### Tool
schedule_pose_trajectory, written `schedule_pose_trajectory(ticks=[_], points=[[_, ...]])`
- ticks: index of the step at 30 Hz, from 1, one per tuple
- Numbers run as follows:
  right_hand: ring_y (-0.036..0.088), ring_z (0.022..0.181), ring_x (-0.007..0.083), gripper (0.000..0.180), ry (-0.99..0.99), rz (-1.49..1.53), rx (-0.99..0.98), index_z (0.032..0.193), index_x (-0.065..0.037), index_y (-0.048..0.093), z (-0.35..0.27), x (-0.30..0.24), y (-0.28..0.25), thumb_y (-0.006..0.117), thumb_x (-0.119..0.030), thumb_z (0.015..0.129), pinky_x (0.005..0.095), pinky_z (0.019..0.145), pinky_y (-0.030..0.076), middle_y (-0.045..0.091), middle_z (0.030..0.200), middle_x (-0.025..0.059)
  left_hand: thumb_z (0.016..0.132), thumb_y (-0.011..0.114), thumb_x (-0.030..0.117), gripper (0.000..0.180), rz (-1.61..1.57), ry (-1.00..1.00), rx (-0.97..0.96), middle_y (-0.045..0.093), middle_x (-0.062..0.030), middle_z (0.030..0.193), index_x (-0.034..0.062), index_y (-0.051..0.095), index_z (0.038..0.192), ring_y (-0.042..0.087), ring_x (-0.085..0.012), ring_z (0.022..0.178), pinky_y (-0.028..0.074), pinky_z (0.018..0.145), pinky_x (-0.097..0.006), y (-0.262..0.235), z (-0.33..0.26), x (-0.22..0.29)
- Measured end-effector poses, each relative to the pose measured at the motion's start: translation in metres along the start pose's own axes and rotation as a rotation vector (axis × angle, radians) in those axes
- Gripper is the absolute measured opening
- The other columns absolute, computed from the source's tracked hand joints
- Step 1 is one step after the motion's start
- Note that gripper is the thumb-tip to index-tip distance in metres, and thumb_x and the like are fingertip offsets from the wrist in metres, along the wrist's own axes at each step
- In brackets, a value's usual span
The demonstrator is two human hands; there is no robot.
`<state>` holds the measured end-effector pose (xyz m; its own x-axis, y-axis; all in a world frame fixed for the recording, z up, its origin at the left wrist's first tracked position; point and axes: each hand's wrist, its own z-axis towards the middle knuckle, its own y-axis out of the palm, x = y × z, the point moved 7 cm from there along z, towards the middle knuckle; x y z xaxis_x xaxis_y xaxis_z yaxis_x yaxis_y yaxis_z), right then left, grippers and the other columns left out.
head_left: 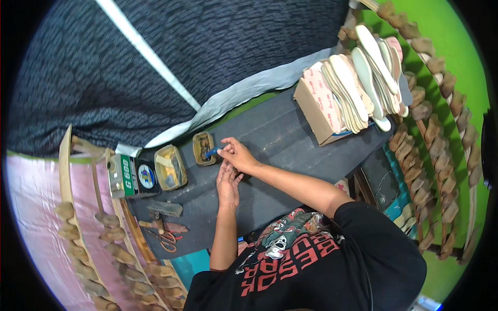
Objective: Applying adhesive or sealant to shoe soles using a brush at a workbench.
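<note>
My right hand (239, 156) pinches a small blue object (211, 152) between thumb and finger. The object's kind is too small to make out; its far end lies over a small yellowish tub (197, 150) with dark bits inside. Just below, my left hand (228, 185) is turned partly palm up, its fingers stretched out and apart. The fingertips of the left hand come close to the right hand or touch it. Nothing shows in the left palm.
A cardboard box (315, 111) with stacked pale insoles (346, 88) stands at the far right. Left lie a larger tub (170, 167), a rectangular can (132, 177), a grey block (165, 208), a hammer (160, 224) and orange-handled scissors (168, 241). Racks of wooden shoe lasts (438, 140) flank the table.
</note>
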<state>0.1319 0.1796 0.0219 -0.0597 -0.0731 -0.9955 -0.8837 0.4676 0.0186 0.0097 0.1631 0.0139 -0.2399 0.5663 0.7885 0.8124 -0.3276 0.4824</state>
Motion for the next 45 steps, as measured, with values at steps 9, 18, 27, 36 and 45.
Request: schedule_pose_trajectory(ticks=[9, 18, 27, 36, 45], points=[[0.063, 0.097, 0.0154, 0.033, -0.339, -0.118, 0.184, 0.123, 0.000, 0.059, -0.075, -0.086, -0.150, 0.068, -0.016, 0.096, 0.0323, 0.085, 0.053, 0.064, 0.111, 0.0096, 0.100, 0.051, 0.014, 0.058, 0.125, 0.038, -0.313, 0.059, -0.0056, 0.138, 0.0031, 0.038, 0.155, 0.059, -0.0116, 0.115, 0.047, 0.092, -0.026, 0.154, -0.009, -0.010], [0.046, 0.122, 0.0381, 0.028, -0.531, -0.605, 0.709, 0.113, -0.002, 0.061, -0.151, -0.151, -0.323, 0.064, -0.006, 0.085, 0.0491, 0.106, 0.036, 0.052, 0.128, 0.0172, 0.101, 0.054, 0.011, 0.063, 0.118, -0.022, -0.700, 0.049, -0.0139, 0.149, -0.0018, 0.029, 0.158, 0.057, -0.0180, 0.124, 0.049, 0.100, -0.031, 0.316, -0.013, -0.053], [0.044, 0.127, 0.0401, 0.039, -0.393, -0.801, 0.763, 0.123, -0.003, 0.055, -0.165, -0.126, -0.386, 0.066, -0.006, 0.086, 0.0517, 0.107, 0.034, 0.051, 0.135, 0.0187, 0.097, 0.056, 0.015, 0.068, 0.214, -0.052, -0.792, 0.047, -0.0068, 0.153, -0.0020, 0.030, 0.158, 0.052, -0.0153, 0.129, 0.044, 0.103, -0.031, 0.375, -0.011, -0.102], [0.048, 0.119, 0.0389, 0.044, -0.421, -0.827, 0.735, 0.118, -0.005, 0.053, -0.161, -0.133, -0.392, 0.073, -0.001, 0.080, 0.0487, 0.102, 0.038, 0.053, 0.124, 0.0174, 0.097, 0.057, 0.015, 0.068, 0.236, -0.042, -0.720, 0.049, -0.0066, 0.150, -0.0028, 0.031, 0.157, 0.059, -0.0100, 0.111, 0.046, 0.092, -0.027, 0.376, -0.007, -0.099], [0.049, 0.119, 0.0403, 0.080, -0.230, -0.925, 0.664, 0.134, 0.000, 0.046, -0.150, -0.136, -0.384, 0.088, -0.015, 0.068, 0.0463, 0.105, 0.040, 0.056, 0.130, 0.0200, 0.095, 0.057, 0.013, 0.084, 0.078, -0.128, -0.548, 0.033, -0.0121, 0.160, -0.0015, 0.008, 0.162, 0.048, -0.0203, 0.129, 0.039, 0.108, -0.032, 0.357, 0.019, -0.103]])
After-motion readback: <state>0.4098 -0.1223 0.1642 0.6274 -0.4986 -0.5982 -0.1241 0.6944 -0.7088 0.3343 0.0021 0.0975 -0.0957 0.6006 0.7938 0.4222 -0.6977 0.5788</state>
